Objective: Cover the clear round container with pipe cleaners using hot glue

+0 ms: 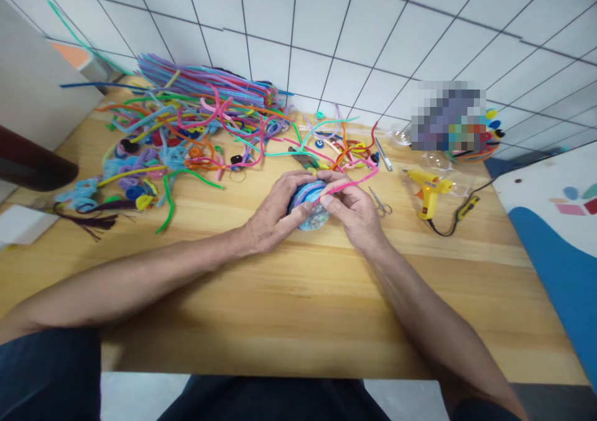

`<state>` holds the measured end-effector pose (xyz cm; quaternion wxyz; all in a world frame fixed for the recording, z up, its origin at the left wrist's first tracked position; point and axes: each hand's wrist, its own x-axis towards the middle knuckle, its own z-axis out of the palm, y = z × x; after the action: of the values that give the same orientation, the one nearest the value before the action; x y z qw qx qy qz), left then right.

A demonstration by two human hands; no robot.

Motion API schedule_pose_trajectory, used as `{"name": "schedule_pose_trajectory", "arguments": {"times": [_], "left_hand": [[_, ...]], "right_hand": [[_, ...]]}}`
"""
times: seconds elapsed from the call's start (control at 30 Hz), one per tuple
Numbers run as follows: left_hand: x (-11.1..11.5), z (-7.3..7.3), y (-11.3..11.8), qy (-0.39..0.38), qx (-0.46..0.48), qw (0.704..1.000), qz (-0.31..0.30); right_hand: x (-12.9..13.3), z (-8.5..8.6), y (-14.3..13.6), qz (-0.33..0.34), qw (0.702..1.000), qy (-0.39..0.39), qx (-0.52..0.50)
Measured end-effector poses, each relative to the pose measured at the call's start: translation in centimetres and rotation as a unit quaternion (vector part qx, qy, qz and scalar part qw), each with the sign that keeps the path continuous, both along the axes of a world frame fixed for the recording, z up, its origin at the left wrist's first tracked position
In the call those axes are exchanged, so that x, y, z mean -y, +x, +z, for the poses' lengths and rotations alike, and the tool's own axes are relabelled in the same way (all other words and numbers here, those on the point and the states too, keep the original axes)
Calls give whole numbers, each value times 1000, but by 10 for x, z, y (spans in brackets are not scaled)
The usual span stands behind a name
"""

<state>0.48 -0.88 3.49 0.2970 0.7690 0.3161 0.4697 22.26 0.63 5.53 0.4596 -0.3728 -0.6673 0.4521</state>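
Note:
Over the middle of the wooden table, my left hand is wrapped round the side of a clear ball partly covered with blue and purple pipe cleaners. My right hand pinches a pink pipe cleaner between thumb and fingers against the ball. The strip's free end bends up over the back of that hand. My left thumb also presses on the ball near the pink strip's lower end. Both hands hide parts of the ball's sides.
Loose pipe cleaners lie heaped at the left, with a bundle of straight ones behind. Pliers lie beyond my hands. To the right are small scissors, a pen and a yellow glue gun with a cord.

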Motion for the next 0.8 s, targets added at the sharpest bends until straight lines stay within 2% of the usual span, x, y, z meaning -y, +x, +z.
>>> {"name": "schedule_pose_trajectory", "arguments": {"times": [0.13, 0.47, 0.8], "left_hand": [[-2, -1, 1, 7, -1, 1000, 6], [-5, -7, 3, 9, 33, 999, 23], [-1, 1, -1, -36, 45, 998, 0]], "right_hand": [[0, 0, -2, 1, 999, -19, -41], [1, -1, -3, 2, 999, -24, -46], [4, -5, -6, -13, 998, -30, -53]]}}
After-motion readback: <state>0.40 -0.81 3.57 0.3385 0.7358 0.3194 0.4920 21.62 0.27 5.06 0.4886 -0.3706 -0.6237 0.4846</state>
